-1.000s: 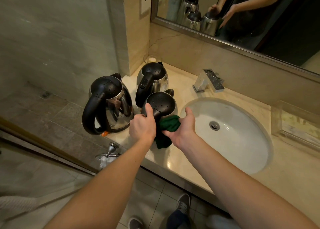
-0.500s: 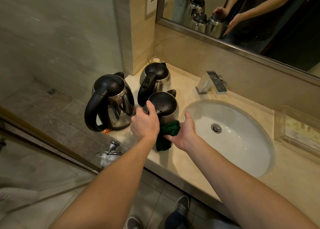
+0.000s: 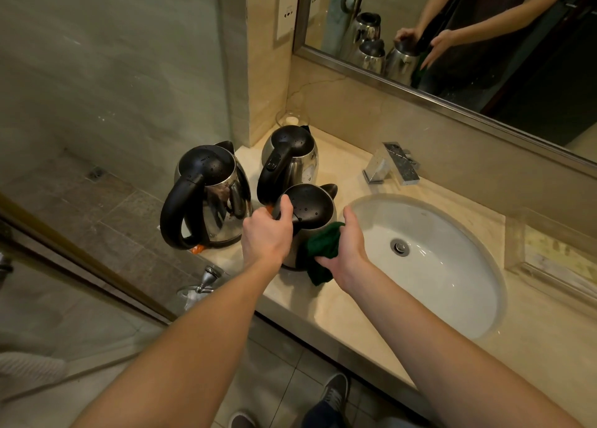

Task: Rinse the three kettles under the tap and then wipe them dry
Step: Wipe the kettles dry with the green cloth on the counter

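Left kettle and back kettle stand on table, lids beaded wet: likely rinsed, not yet wiped. Front kettle beside sink: left hand grips its handle, right hand holds green cloth against its side. Wiping stage, probably kettle one of three.

We slide R hand w/ green cloth slightly round front kettle body, twd sink side.
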Demonstrator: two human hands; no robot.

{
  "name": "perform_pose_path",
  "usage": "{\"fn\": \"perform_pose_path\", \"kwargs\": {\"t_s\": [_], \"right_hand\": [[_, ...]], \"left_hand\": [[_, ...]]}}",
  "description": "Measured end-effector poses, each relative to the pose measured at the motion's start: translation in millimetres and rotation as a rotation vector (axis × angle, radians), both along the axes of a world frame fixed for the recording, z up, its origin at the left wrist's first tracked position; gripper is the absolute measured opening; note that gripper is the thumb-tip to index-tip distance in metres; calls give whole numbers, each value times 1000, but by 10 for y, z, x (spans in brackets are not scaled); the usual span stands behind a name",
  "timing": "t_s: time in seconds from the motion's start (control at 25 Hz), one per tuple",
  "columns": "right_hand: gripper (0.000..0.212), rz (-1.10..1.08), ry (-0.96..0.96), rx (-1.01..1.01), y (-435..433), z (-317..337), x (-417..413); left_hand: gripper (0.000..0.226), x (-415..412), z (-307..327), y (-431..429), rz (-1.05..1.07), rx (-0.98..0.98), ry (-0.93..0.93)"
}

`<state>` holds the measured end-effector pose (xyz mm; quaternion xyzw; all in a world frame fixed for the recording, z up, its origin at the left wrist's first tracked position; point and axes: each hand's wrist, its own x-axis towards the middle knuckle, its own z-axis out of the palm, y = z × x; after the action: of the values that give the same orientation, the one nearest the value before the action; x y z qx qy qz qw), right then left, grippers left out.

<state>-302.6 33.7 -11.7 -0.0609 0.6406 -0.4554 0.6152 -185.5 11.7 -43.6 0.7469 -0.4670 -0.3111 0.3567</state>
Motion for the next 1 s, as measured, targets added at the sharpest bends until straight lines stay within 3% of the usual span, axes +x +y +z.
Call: {"fn": "perform_pose_path", "kwargs": {"t_s": [0.32,0.68,1.0], "right_hand": [[89,-10,-155,82,54,-282,-151],[67,151,185,0,-67,150,-194],[73,167,96,91,-51,-208,-300]], "left_hand": [[58,61,-51,-42,-51,-9,-13],[51,-55,3,51,36,-47,-119],[47,-120,-36,12,166,-69,-59]]}}
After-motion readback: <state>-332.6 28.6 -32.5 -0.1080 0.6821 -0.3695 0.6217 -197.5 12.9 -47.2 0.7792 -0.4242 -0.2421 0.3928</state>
